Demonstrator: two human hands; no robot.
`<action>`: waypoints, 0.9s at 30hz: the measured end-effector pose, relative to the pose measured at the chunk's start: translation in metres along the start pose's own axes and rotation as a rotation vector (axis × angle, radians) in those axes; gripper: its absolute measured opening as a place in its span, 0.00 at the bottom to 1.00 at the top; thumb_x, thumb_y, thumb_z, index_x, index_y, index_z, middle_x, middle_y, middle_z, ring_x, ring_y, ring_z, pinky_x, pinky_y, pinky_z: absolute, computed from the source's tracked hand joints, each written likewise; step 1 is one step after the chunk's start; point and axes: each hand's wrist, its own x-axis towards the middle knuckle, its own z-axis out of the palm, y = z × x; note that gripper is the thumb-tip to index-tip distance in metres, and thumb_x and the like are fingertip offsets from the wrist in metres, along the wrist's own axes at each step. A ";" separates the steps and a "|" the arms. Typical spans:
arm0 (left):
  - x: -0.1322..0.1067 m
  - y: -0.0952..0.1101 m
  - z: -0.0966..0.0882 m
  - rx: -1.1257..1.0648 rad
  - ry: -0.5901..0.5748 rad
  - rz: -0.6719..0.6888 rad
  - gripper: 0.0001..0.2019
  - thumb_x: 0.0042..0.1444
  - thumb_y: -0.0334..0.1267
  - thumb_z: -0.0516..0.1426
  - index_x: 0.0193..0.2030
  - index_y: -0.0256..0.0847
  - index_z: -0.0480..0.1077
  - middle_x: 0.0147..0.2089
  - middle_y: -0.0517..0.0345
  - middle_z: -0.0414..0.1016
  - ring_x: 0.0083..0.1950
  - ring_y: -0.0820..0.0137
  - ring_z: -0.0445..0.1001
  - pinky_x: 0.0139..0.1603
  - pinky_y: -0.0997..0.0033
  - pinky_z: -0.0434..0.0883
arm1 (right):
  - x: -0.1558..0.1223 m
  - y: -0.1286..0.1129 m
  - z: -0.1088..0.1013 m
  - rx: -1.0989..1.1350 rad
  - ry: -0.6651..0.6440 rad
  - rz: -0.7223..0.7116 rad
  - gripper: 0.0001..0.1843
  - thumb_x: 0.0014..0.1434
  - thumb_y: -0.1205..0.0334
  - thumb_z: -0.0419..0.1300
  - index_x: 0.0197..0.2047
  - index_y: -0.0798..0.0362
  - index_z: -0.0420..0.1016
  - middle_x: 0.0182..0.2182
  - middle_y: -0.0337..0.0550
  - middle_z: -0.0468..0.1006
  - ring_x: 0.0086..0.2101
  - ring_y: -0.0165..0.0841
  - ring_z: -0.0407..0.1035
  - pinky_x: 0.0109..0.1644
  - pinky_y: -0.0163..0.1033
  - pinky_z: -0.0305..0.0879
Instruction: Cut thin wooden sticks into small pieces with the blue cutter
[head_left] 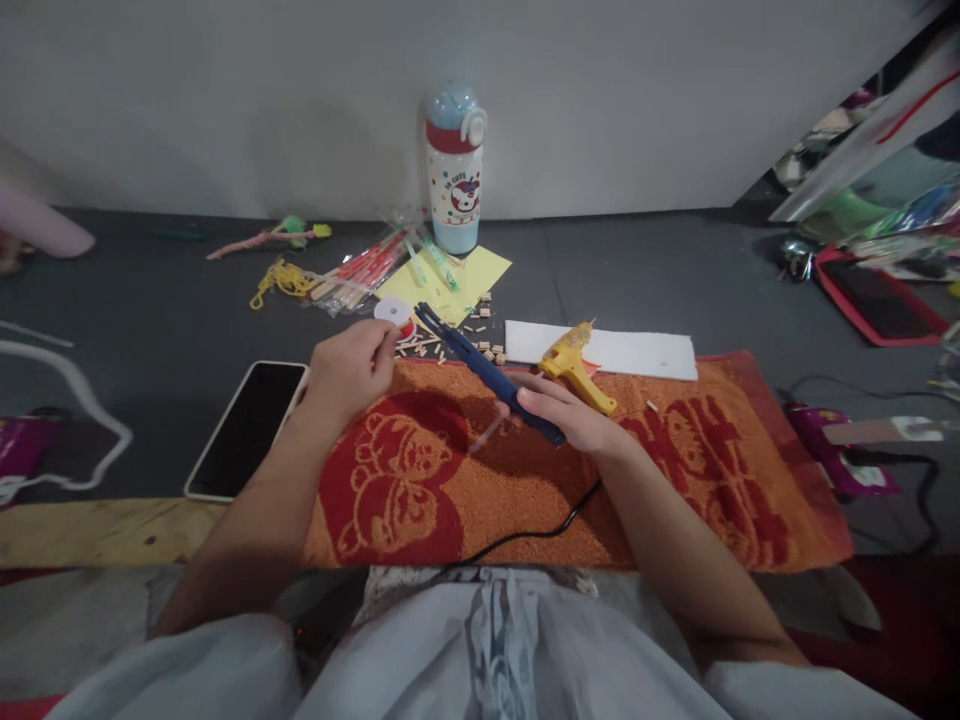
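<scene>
My right hand (551,408) is closed around a long dark blue stick-like object (484,368), tilted up to the left, with thin dark prongs at its far end. A thin translucent stick (487,432) pokes out below that hand. My left hand (352,365) is closed, fingertips pinched together beside a white spool with red on it (393,312); what it holds, if anything, is hidden. Small wooden pieces (491,352) lie scattered between the spool and a white board (660,352). Just beyond my right hand, a yellow glue gun (574,370) rests partly on the board.
An orange and red towel (480,500) covers the front of the dark table. A phone (247,430) lies left of it. Behind stand a bottle (454,180), yellow paper (480,275), bagged sticks (364,270) and yellow cord (283,282). A black cable (525,535) crosses the towel.
</scene>
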 end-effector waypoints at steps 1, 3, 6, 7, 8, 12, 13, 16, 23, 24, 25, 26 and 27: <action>0.000 0.001 0.000 -0.024 0.017 -0.008 0.13 0.62 0.41 0.46 0.39 0.42 0.71 0.38 0.53 0.77 0.40 0.68 0.74 0.39 0.72 0.65 | 0.000 -0.001 0.000 0.048 -0.012 0.003 0.26 0.57 0.40 0.54 0.47 0.54 0.69 0.33 0.41 0.68 0.30 0.29 0.62 0.34 0.36 0.61; 0.000 0.003 -0.001 -0.084 0.053 -0.045 0.12 0.61 0.41 0.47 0.38 0.41 0.70 0.34 0.55 0.76 0.36 0.70 0.73 0.37 0.73 0.65 | 0.001 -0.004 0.002 0.139 -0.036 0.004 0.28 0.55 0.38 0.55 0.45 0.55 0.68 0.30 0.40 0.66 0.28 0.28 0.60 0.32 0.35 0.60; 0.000 0.004 0.000 -0.197 0.148 -0.151 0.11 0.61 0.40 0.48 0.36 0.40 0.70 0.29 0.58 0.73 0.30 0.73 0.70 0.33 0.74 0.64 | 0.001 -0.008 0.002 0.178 -0.050 -0.011 0.28 0.55 0.37 0.54 0.42 0.55 0.68 0.27 0.39 0.65 0.26 0.29 0.59 0.30 0.36 0.58; 0.001 0.004 0.000 -0.240 0.184 -0.185 0.11 0.60 0.40 0.48 0.36 0.40 0.69 0.28 0.58 0.71 0.29 0.74 0.68 0.31 0.75 0.63 | 0.001 -0.009 0.002 0.170 -0.057 -0.018 0.28 0.55 0.37 0.53 0.41 0.55 0.69 0.27 0.39 0.65 0.26 0.29 0.58 0.30 0.36 0.59; 0.002 0.004 0.001 -0.287 0.214 -0.213 0.11 0.60 0.40 0.49 0.35 0.39 0.69 0.27 0.59 0.70 0.28 0.74 0.67 0.30 0.75 0.63 | 0.001 -0.008 0.002 0.156 -0.066 -0.022 0.28 0.55 0.36 0.53 0.40 0.55 0.69 0.27 0.40 0.65 0.26 0.29 0.58 0.30 0.36 0.59; 0.007 0.002 0.004 -0.465 0.263 -0.321 0.11 0.59 0.43 0.50 0.33 0.40 0.67 0.26 0.60 0.67 0.25 0.76 0.62 0.26 0.75 0.60 | -0.001 -0.005 0.001 -0.021 -0.025 -0.003 0.30 0.57 0.38 0.52 0.49 0.55 0.68 0.34 0.44 0.71 0.32 0.31 0.64 0.37 0.38 0.63; 0.008 0.001 0.004 -0.492 0.266 -0.356 0.11 0.59 0.43 0.50 0.33 0.40 0.67 0.26 0.61 0.66 0.24 0.76 0.61 0.25 0.75 0.59 | -0.001 -0.004 0.001 -0.111 0.008 -0.012 0.30 0.58 0.39 0.52 0.53 0.54 0.66 0.39 0.46 0.72 0.36 0.34 0.66 0.41 0.39 0.64; 0.012 -0.001 -0.002 -0.527 0.255 -0.436 0.11 0.58 0.45 0.50 0.34 0.41 0.67 0.24 0.63 0.62 0.23 0.77 0.58 0.24 0.75 0.58 | -0.001 -0.003 0.003 -0.404 0.057 -0.077 0.29 0.61 0.44 0.51 0.59 0.55 0.62 0.50 0.51 0.71 0.49 0.41 0.65 0.53 0.45 0.60; 0.013 0.006 -0.016 -0.455 0.045 -0.376 0.11 0.53 0.45 0.55 0.34 0.40 0.73 0.27 0.61 0.70 0.29 0.74 0.65 0.30 0.74 0.63 | -0.001 -0.005 0.008 -0.697 0.014 -0.142 0.26 0.64 0.48 0.49 0.58 0.58 0.59 0.46 0.55 0.73 0.42 0.43 0.69 0.46 0.48 0.65; 0.012 0.007 -0.016 -0.450 0.025 -0.372 0.12 0.53 0.45 0.55 0.35 0.40 0.73 0.27 0.61 0.70 0.29 0.74 0.66 0.30 0.74 0.63 | -0.001 -0.005 0.009 -0.715 0.014 -0.136 0.26 0.63 0.48 0.49 0.57 0.58 0.61 0.45 0.55 0.74 0.41 0.43 0.69 0.45 0.48 0.65; 0.012 0.008 -0.017 -0.442 0.020 -0.375 0.12 0.53 0.45 0.55 0.35 0.39 0.74 0.26 0.61 0.70 0.28 0.74 0.65 0.30 0.75 0.63 | -0.001 -0.006 0.009 -0.728 0.014 -0.128 0.26 0.63 0.48 0.50 0.56 0.59 0.62 0.43 0.55 0.74 0.40 0.43 0.69 0.44 0.48 0.66; 0.012 0.009 -0.017 -0.433 0.028 -0.378 0.12 0.53 0.45 0.55 0.34 0.39 0.74 0.26 0.61 0.69 0.28 0.74 0.65 0.30 0.75 0.63 | -0.001 -0.006 0.010 -0.733 0.014 -0.118 0.26 0.63 0.47 0.50 0.55 0.59 0.62 0.42 0.55 0.74 0.39 0.43 0.69 0.44 0.48 0.66; 0.012 0.008 -0.017 -0.422 0.043 -0.378 0.12 0.53 0.45 0.55 0.34 0.39 0.74 0.25 0.61 0.69 0.28 0.75 0.65 0.29 0.75 0.62 | -0.001 -0.007 0.010 -0.729 0.018 -0.110 0.27 0.63 0.47 0.50 0.55 0.60 0.63 0.42 0.55 0.74 0.39 0.43 0.69 0.43 0.48 0.65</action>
